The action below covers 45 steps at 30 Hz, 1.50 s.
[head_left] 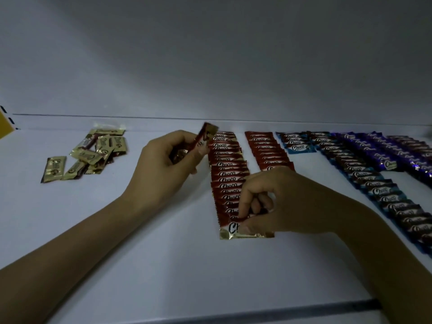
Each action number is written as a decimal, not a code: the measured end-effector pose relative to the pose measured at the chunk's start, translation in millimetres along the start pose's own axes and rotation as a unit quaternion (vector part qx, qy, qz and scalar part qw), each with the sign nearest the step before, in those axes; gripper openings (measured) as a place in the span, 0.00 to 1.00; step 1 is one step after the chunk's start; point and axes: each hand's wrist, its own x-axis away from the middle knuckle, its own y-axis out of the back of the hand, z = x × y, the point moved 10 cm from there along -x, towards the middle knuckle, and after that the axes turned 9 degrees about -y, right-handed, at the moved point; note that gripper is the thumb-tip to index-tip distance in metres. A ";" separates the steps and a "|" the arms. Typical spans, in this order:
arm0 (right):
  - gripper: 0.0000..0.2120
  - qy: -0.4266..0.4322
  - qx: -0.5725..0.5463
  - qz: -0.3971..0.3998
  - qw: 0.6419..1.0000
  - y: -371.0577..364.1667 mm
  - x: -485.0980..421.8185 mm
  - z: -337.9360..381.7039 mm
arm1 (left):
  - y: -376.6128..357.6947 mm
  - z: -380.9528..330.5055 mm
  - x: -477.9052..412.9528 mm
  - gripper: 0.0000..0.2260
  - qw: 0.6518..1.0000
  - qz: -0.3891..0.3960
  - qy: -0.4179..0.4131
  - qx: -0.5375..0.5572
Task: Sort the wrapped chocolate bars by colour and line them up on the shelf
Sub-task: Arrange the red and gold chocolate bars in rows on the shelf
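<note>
- The shelf (pixel 117 230) carries all the bars. By my reading you are well past halfway, with one colour left to line up.
- Well to the right of the long red row (pixel 228 169), the blue rows (pixel 364 181) and purple rows (pixel 378 150) lie overlapped in straight lines. Those colours look finished.
- The long red row itself runs from the back of the shelf toward you, each bar lapping the next. This looks like the line you are extending.
- Just right of the long red row, the short red row (pixel 266 148) reaches about half its length, so it has room for more.
- Well left of the long red row, the gold pile (pixel 98 150) lies loose and unsorted. I judge it the main job left.
- Your left hand (pixel 163 157) is just left of the long red row's far end, its grip clamped on a few red bars (pixel 205 139) held off the shelf.
- Your right hand (pixel 268 199) is at the long red row's near end, its grip pinched on the nearest bar (pixel 236 228), which lies on the shelf.
- That bar shows a gold strip along its near edge, so I cannot tell its colour for certain.
</note>
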 end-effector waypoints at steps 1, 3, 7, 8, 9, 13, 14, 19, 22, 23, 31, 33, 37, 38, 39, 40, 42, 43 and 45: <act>0.04 0.004 -0.021 -0.018 1.000 6.4 1.5 1.0 | -2.4 -3.4 1.2 0.03 1.000 0.008 -0.004 0.011; 0.05 0.012 -0.049 -0.047 0.998 17.4 5.9 1.8 | -11.3 -13.4 4.6 0.05 0.998 0.040 -0.017 0.048; 0.13 0.016 -0.146 -0.148 0.978 44.4 9.7 -0.1 | -29.4 -28.7 14.9 0.11 0.991 0.101 -0.041 0.075; 0.13 0.015 -0.180 -0.164 0.970 50.5 9.9 -0.9 | -32.1 -29.9 16.1 0.12 0.991 0.108 -0.043 0.073; 0.11 0.021 -0.210 -0.172 0.962 53.8 10.6 -0.1 | -33.9 -29.9 17.0 0.12 0.990 0.111 -0.039 0.074; 0.08 0.038 -0.286 -0.177 0.941 59.4 13.4 5.8 | -34.5 -29.3 17.0 0.11 0.988 0.117 -0.037 0.092; 0.09 0.035 -0.303 -0.184 0.934 61.5 14.2 4.4 | -33.7 -29.1 16.3 0.11 0.988 0.115 -0.037 0.095; 0.08 0.005 -0.331 -0.224 0.917 68.3 17.8 -9.2 | -26.0 -21.7 10.7 0.09 0.992 0.082 -0.019 0.099; 0.09 0.006 -0.248 -0.243 0.938 64.4 15.9 -4.4 | -23.7 -24.0 10.8 0.08 0.993 0.102 -0.047 0.033; 0.10 0.017 -0.200 -0.244 0.949 62.1 15.0 1.1 | -24.7 -26.7 12.2 0.08 0.991 0.115 -0.063 0.003; 0.10 0.079 -0.181 -0.090 0.976 47.3 19.0 16.2 | 7.7 7.7 -1.0 0.18 0.995 -0.039 0.044 0.085; 0.10 0.088 -0.160 -0.007 0.983 26.4 22.3 23.8 | 16.2 24.5 -0.6 0.20 0.989 -0.073 0.092 0.094; 0.08 0.064 -0.118 0.016 0.991 17.0 18.6 19.5 | 17.0 34.5 -0.4 0.23 0.983 -0.083 0.114 0.116; 0.08 0.058 -0.107 0.016 0.992 15.2 18.0 17.2 | 16.6 35.7 -0.1 0.24 0.982 -0.088 0.114 0.123; 0.08 0.057 -0.103 0.015 0.993 13.2 17.9 15.6 | 16.6 34.8 0.0 0.25 0.982 -0.089 0.107 0.127; 0.08 0.058 -0.104 0.017 0.993 11.9 17.9 15.4 | 16.4 32.5 -0.6 0.24 0.984 -0.086 0.093 0.125; 0.09 0.054 -0.112 0.023 0.992 9.9 17.8 15.3 | 11.9 25.6 0.4 0.21 0.990 -0.063 0.072 0.101; 0.08 0.047 -0.109 0.020 0.993 10.1 16.4 13.3 | 8.8 20.7 1.2 0.18 0.993 -0.047 0.064 0.087; 0.05 0.033 -0.059 0.017 0.998 8.5 12.8 7.6 | 3.6 13.2 1.3 0.12 0.997 -0.019 0.047 0.054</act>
